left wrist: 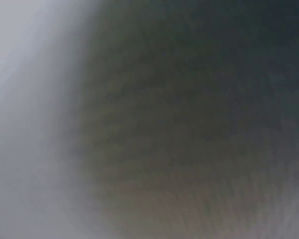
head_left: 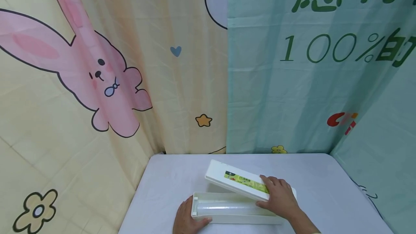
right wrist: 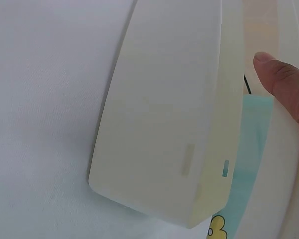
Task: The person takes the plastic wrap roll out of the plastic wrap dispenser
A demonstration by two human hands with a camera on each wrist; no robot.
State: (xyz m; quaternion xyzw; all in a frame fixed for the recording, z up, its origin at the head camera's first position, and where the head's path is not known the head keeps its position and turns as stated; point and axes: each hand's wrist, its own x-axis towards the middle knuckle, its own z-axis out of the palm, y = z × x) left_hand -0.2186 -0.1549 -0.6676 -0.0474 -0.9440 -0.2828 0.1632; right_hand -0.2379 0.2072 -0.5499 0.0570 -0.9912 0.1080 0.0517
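A long white plastic box (head_left: 240, 219) rests on the table, its top uncovered. Inside lies a clear, shiny roll of plastic film (head_left: 224, 207). Around the box's left end my left hand (head_left: 186, 217) is wrapped, its thumb along the front wall. My right hand (head_left: 280, 196) grips the white lid (head_left: 216, 172), which bears a green and yellow label (head_left: 245, 181). The lid slants above the box, its left end raised and farther back. In the right wrist view my thumb (right wrist: 284, 82) lies on the lid, beside the box's outer wall (right wrist: 154, 109). Blur and darkness fill the left wrist view.
A white-covered table (head_left: 175, 172) carries the box. Behind it hang a cream curtain (head_left: 182, 89) with a pink rabbit and a mint-green curtain (head_left: 260, 93) with printed characters. Both also close in the sides.
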